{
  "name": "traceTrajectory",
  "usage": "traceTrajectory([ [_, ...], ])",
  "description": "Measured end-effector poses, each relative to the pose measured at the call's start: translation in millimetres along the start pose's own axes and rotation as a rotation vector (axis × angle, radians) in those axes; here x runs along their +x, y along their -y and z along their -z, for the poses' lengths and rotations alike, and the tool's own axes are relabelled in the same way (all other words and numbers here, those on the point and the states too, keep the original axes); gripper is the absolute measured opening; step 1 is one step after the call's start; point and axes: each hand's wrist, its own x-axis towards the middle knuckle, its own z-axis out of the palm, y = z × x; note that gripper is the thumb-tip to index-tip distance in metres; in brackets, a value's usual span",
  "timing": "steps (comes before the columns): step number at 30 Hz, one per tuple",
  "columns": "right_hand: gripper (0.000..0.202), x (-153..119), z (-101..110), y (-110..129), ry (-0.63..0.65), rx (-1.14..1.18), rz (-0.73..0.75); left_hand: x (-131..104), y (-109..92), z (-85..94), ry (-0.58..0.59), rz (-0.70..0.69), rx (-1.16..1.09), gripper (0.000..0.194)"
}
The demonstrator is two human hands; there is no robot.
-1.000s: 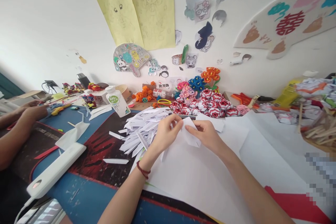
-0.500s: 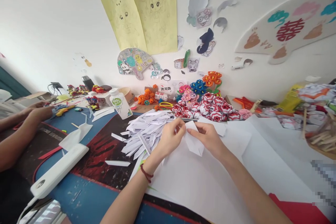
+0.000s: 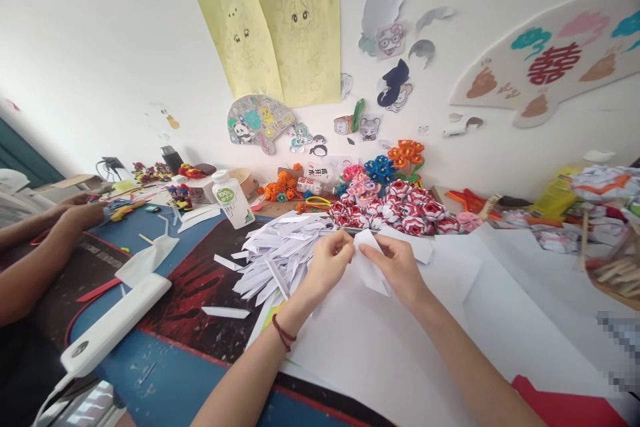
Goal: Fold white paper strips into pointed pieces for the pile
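A folded piece of white paper [image 3: 371, 268] hangs between my two hands, above a large white sheet [image 3: 360, 347]. My right hand [image 3: 400, 263] pinches it near its upper part, thumb in front. My left hand [image 3: 333, 257] is closed, thumb against fingertips, at the paper's upper left edge; the exact contact there is hard to make out. Close beside my left hand lies a heap of narrow folded white paper strips [image 3: 283, 247]. One loose strip [image 3: 226, 312] sits apart on the dark mat [image 3: 200, 280].
Red-and-white paper flowers [image 3: 400, 207] and orange flowers [image 3: 407, 155] stand by the wall. A white bottle [image 3: 233, 199] is behind the heap. At left lie a white power strip [image 3: 117, 327] and another person's hands [image 3: 83, 213]. Red paper [image 3: 565, 403] lies at lower right.
The folded paper has turned slightly and looks narrower, with my right hand tilted along with it. Both hands keep their places on it. The whole view has shifted down a little.
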Motion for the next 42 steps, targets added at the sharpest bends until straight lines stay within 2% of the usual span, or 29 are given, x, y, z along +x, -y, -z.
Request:
traceTrajectory([
  [19,0.024,-0.4,-4.1,-2.0,-0.071,0.068,-0.013,-0.6,-0.7,1.5,0.069,0.0,-0.042,0.009],
  [22,0.024,4.8,7.1,-1.0,-0.184,0.095,-0.039,-2.2,-0.7,0.3,0.074,0.007,-0.033,0.009],
  [24,0.028,9.8,18.9,0.4,-0.377,0.148,-0.063,-2.8,0.3,0.1,0.054,-0.01,-0.017,0.01],
  [25,0.029,12.0,24.3,1.0,-0.407,0.156,-0.061,-2.8,1.1,0.5,0.035,-0.025,-0.008,0.01],
  [28,0.028,14.1,30.7,2.0,-0.292,0.083,-0.087,-1.2,3.7,3.5,-0.016,-0.043,0.01,0.011],
  [31,0.026,9.6,21.9,3.2,-0.042,-0.017,-0.051,0.5,4.6,6.9,-0.023,-0.023,0.033,0.019],
  [34,0.026,4.2,11.0,7.3,0.13,-0.102,-0.038,0.6,3.5,8.1,-0.001,-0.054,0.072,0.02],
  [38,0.029,4.4,11.5,11.7,0.175,-0.154,-0.014,0.1,2.0,8.8,-0.026,-0.087,0.065,0.018],
  [42,0.042,9.9,25.6,8.4,0.144,-0.041,-0.124,0.5,0.0,11.6,-0.15,-0.07,-0.082,0.021],
])
